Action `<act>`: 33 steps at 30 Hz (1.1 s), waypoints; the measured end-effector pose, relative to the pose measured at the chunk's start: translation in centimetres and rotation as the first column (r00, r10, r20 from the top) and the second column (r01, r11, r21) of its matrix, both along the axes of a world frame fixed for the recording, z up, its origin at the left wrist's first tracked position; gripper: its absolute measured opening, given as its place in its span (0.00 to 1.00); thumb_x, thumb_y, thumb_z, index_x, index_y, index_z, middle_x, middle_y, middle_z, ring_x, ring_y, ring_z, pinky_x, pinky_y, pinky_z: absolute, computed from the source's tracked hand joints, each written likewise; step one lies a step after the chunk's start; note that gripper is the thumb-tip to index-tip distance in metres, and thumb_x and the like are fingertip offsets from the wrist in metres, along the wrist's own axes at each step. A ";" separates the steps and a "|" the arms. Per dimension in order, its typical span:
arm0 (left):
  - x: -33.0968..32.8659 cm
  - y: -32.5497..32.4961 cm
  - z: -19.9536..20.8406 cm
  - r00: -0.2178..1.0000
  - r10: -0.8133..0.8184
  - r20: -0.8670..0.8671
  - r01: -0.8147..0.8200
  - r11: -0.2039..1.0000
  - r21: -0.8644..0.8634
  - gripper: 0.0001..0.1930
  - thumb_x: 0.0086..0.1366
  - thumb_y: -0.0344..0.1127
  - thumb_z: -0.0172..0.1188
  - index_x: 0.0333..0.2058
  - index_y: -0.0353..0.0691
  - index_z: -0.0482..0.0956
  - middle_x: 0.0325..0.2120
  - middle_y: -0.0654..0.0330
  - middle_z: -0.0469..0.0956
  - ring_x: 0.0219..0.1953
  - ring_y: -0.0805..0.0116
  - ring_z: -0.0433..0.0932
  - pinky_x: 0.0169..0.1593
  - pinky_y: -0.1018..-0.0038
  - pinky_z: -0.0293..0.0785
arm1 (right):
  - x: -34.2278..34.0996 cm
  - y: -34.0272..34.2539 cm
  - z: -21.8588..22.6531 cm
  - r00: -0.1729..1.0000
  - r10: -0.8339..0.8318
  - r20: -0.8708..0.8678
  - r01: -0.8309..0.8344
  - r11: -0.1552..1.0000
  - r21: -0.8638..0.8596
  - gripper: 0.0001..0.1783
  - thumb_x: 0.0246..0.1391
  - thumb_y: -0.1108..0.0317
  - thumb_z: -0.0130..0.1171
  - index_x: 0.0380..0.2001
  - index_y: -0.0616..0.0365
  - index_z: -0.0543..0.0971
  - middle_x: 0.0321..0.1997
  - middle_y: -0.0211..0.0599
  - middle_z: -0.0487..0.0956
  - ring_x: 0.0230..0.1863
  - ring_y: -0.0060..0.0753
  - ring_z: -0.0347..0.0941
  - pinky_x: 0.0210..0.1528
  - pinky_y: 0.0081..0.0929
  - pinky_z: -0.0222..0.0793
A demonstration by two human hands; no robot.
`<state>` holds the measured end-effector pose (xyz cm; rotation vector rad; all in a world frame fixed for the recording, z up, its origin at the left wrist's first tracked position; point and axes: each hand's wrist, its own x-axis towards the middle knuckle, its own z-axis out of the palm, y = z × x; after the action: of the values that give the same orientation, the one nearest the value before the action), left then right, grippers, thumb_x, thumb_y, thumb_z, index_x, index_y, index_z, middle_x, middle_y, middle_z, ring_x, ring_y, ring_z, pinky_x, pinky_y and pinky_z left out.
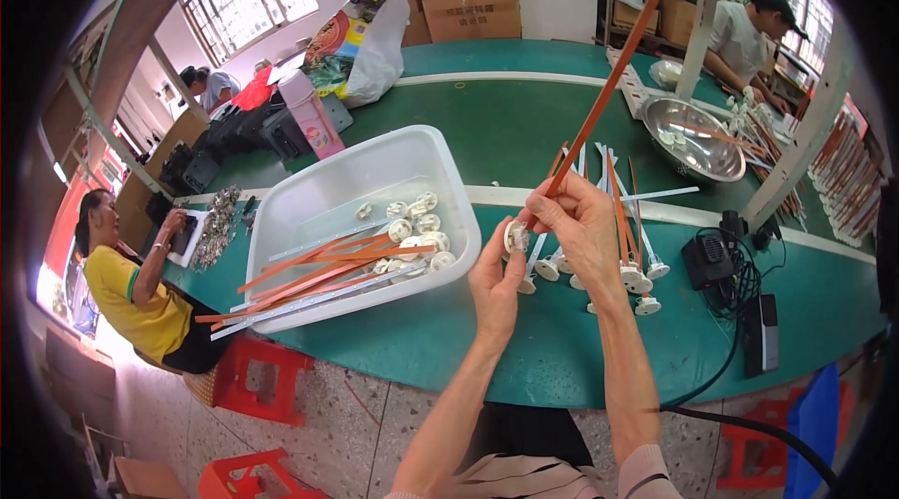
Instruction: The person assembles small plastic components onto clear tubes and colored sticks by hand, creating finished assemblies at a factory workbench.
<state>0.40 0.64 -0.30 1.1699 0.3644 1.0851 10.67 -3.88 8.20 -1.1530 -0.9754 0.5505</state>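
Observation:
My left hand point(494, 291) pinches a small round white plastic piece point(514, 236) between thumb and fingers. Close against it, my right hand point(582, 229) grips the lower end of a long orange-brown strip point(611, 82), which slants up and to the right. The strip's end meets the white piece, but fingers hide whether they are joined. Behind and beside my right hand lie several strips with white round ends point(646, 306). Left of my hands, a translucent white tub point(456, 183) holds white round pieces point(400, 230) and orange and silvery strips point(323, 265), some jutting over its near rim.
A metal bowl point(667, 120) with parts stands at the far right, near a post point(704, 22) and a power strip point(626, 85). A black adapter point(709, 260) with coiled cable lies at right. A pink bottle point(309, 113) stands behind the tub. People work at left point(145, 302) and right point(744, 40).

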 end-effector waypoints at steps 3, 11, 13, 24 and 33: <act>-0.1 0.1 -0.5 0.998 0.058 -0.037 -0.056 0.997 0.060 0.23 0.64 0.28 0.50 0.57 0.28 0.61 0.51 0.52 0.69 0.52 0.68 0.68 0.56 0.74 0.61 | 0.4 -0.5 -0.5 1.000 -0.005 -0.006 0.005 1.000 0.009 0.03 0.51 0.76 0.56 0.30 0.64 0.73 0.22 0.33 0.77 0.24 0.19 0.73 0.28 0.17 0.68; -0.6 -0.1 0.1 0.988 0.080 -0.129 -0.060 0.986 0.154 0.21 0.64 0.31 0.51 0.55 0.32 0.66 0.47 0.54 0.72 0.48 0.70 0.70 0.51 0.76 0.65 | 0.9 -1.6 -1.2 1.000 0.019 -0.015 -0.019 1.000 -0.001 0.04 0.51 0.77 0.54 0.32 0.63 0.73 0.25 0.33 0.78 0.28 0.20 0.73 0.33 0.19 0.69; -0.5 0.0 0.0 0.981 0.137 -0.138 -0.104 0.970 0.221 0.20 0.63 0.32 0.53 0.53 0.33 0.70 0.44 0.56 0.73 0.45 0.71 0.71 0.48 0.76 0.67 | 0.7 -1.7 -1.4 0.999 0.043 -0.023 -0.043 0.999 -0.009 0.05 0.51 0.77 0.54 0.32 0.63 0.73 0.26 0.33 0.78 0.29 0.20 0.73 0.35 0.19 0.69; -0.9 -0.2 0.5 0.990 0.120 -0.071 -0.113 0.989 0.090 0.16 0.65 0.28 0.50 0.51 0.28 0.70 0.44 0.55 0.74 0.41 0.72 0.74 0.42 0.78 0.72 | 0.1 -2.1 -1.1 0.998 0.054 -0.028 -0.055 0.998 -0.026 0.10 0.55 0.76 0.52 0.40 0.65 0.75 0.36 0.39 0.78 0.39 0.30 0.77 0.41 0.24 0.72; -0.7 -0.2 0.4 0.999 -0.008 0.042 0.010 0.999 -0.051 0.18 0.65 0.27 0.48 0.53 0.27 0.66 0.47 0.50 0.73 0.44 0.63 0.76 0.46 0.73 0.75 | 0.1 -1.8 -1.4 0.998 0.006 -0.058 -0.005 1.000 0.011 0.08 0.52 0.80 0.53 0.37 0.66 0.76 0.37 0.39 0.77 0.38 0.29 0.76 0.40 0.24 0.75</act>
<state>-0.27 0.47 0.13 1.1003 0.3519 1.0849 10.78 -5.72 6.76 -1.1187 -0.9307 0.5799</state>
